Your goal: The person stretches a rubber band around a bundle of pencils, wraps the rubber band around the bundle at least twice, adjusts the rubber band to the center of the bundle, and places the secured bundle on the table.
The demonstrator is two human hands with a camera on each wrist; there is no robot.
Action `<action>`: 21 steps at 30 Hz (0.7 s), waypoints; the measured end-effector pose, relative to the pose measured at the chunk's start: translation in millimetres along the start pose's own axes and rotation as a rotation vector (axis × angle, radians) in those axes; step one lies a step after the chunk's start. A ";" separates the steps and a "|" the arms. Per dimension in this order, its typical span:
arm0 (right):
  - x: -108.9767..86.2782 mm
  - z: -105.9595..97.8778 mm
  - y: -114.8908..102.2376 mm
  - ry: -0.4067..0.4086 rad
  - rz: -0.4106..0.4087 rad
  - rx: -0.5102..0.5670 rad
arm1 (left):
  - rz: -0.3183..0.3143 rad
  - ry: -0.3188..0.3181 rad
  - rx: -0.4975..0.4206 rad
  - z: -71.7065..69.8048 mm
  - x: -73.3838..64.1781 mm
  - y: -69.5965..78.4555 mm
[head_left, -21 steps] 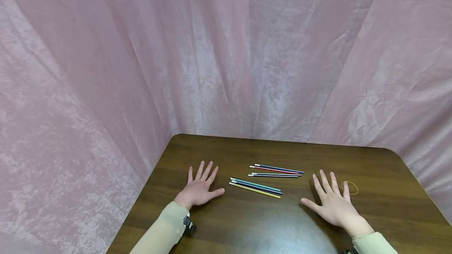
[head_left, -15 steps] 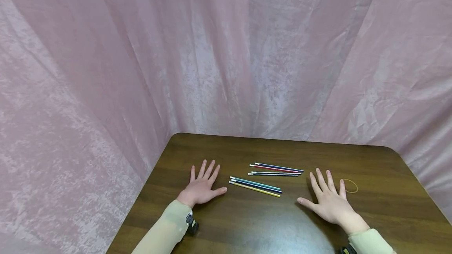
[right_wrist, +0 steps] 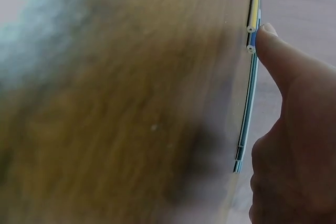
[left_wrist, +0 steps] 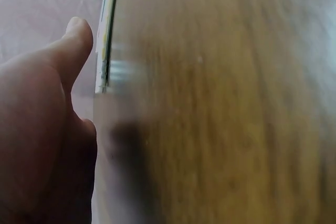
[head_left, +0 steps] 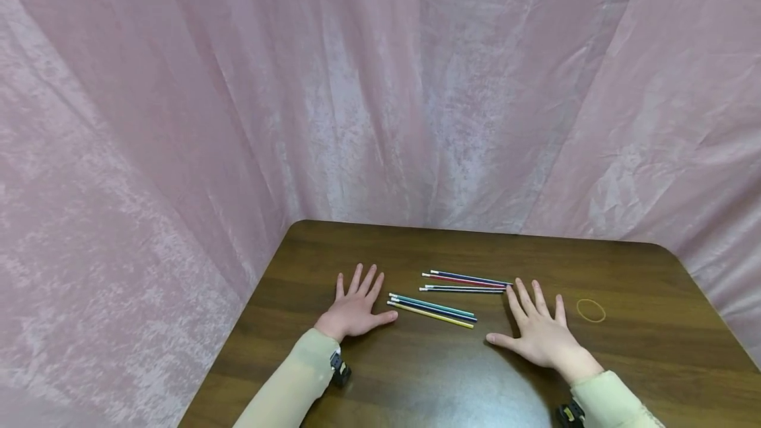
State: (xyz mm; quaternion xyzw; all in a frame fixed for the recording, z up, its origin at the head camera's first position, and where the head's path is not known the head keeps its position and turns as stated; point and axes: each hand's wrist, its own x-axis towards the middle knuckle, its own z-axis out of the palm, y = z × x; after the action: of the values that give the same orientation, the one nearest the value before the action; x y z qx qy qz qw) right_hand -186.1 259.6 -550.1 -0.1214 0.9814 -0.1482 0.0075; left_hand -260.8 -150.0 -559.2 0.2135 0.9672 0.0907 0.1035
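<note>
A pink, crushed-looking curtain [head_left: 380, 91] fills the upper part of the head view and runs down its left side. Below it, across the lower part, spreads a dark wooden table [head_left: 428, 382]. Two pale sleeves [head_left: 285, 382] enter from the bottom edge.

The left hand [head_left: 355, 311], just left of lower centre, lies palm down with fingers fanned apart, holding nothing; its thumb is just beside the near pencils. The right hand [head_left: 540, 334], at lower right, is likewise spread and holds nothing. Its index fingertip meets the tips of the far pencils in the view; whether it touches them, I cannot tell.

Between the hands, right of lower centre, lie the pencils in two loose groups: nearer, a teal pencil [head_left: 432, 304], a navy one and a yellow pencil [head_left: 430, 315]; farther, a red pencil [head_left: 464, 280] and some dark ones.

Smallest in bulk, a yellow rubber band [head_left: 604, 314] lies right of the right hand.

For a good reach, I judge, both hands should come in low and level from opposite ends, pressing gently, since slim shafts may roll or cross.
</note>
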 end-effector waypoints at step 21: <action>19.5 7.0 -17.2 0.005 -0.016 -0.043 | 0.009 -0.049 0.012 7.2 15.7 29.5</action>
State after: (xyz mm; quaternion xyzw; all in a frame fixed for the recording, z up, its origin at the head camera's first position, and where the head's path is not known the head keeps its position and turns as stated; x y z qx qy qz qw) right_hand -200.6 237.0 -551.4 -0.1291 0.9834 -0.1275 0.0010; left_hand -261.4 -116.0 -562.2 0.2207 0.9639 0.0801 0.1253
